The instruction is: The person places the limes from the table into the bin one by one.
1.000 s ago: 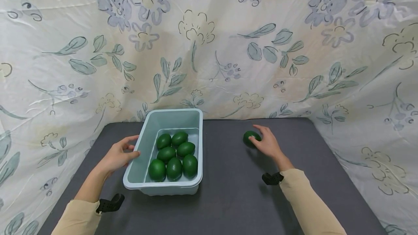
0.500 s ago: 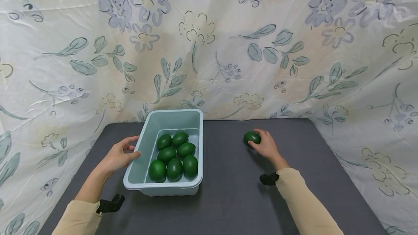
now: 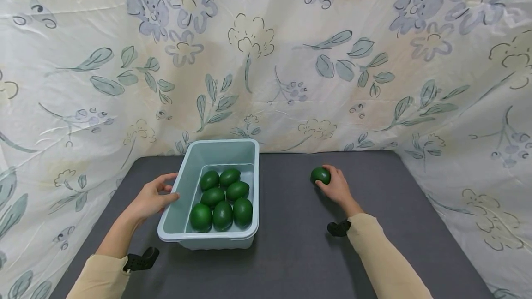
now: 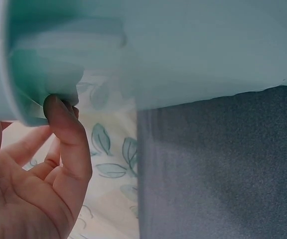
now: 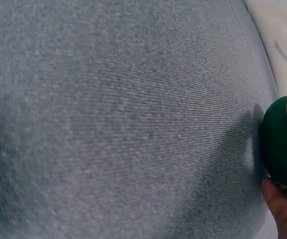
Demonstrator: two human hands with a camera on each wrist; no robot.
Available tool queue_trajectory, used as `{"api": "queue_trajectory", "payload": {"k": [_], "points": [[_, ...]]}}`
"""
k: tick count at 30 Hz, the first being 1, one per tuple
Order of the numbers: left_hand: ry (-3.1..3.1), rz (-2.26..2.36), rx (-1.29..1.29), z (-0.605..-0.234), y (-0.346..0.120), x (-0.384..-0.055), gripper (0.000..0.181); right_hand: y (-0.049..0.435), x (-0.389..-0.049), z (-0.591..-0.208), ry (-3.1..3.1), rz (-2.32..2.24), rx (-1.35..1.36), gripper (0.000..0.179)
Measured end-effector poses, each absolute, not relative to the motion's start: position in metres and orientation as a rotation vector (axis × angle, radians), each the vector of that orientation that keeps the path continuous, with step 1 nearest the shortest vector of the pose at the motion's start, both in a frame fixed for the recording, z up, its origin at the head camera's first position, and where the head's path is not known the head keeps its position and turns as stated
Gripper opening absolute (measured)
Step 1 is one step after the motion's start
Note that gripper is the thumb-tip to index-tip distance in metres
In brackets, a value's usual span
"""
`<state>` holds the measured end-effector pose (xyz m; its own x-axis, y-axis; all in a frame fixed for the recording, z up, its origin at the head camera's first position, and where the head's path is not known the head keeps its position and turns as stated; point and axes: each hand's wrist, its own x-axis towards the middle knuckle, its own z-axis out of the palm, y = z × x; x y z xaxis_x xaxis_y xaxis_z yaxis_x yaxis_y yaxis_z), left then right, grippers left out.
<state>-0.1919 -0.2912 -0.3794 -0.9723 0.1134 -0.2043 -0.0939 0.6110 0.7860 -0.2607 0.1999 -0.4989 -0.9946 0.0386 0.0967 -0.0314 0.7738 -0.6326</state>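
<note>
In the head view, a pale blue-green plastic bin [image 3: 208,236] stands left of the middle with several dark green avocados [image 3: 222,216] in it. My left hand [image 3: 151,200] holds the bin's left rim; the left wrist view shows the fingers [image 4: 66,132] bent at that rim. On the right, near the back of the table, my right hand [image 3: 338,191] grips a single avocado [image 3: 320,176] between thumb and fingers. The right wrist view catches this avocado [image 5: 281,147] at its right edge, low against the grey cloth. Most of the right hand lies outside that view.
A dark grey cloth [image 3: 287,253] covers the table. Behind and at both sides hangs a floral curtain [image 3: 266,59], meeting the table's back edge just beyond the bin and the lone avocado. Black wrist cameras sit on both wrists.
My right hand has come down a little and closed its fingers around the lone avocado, its forearm shifting slightly left. The left hand and the bin have stayed in place.
</note>
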Motion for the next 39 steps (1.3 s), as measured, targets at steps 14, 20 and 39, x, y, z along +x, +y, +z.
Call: {"api": "queue_trajectory", "payload": {"k": [14,20,39], "points": [[2.594,1.303,0.018,-0.379,-0.291,-0.192,0.067,0.196,-0.26,-0.5,-2.828,1.098,-0.047,0.059],[2.602,1.29,0.017,-0.379,-0.292,-0.193,0.066,0.194,-0.262,-0.493,-2.81,1.122,-0.031,0.059],[2.613,1.286,0.032,-0.379,-0.292,-0.193,0.066,0.168,-0.271,-0.457,-2.778,1.183,0.152,0.06]]}}
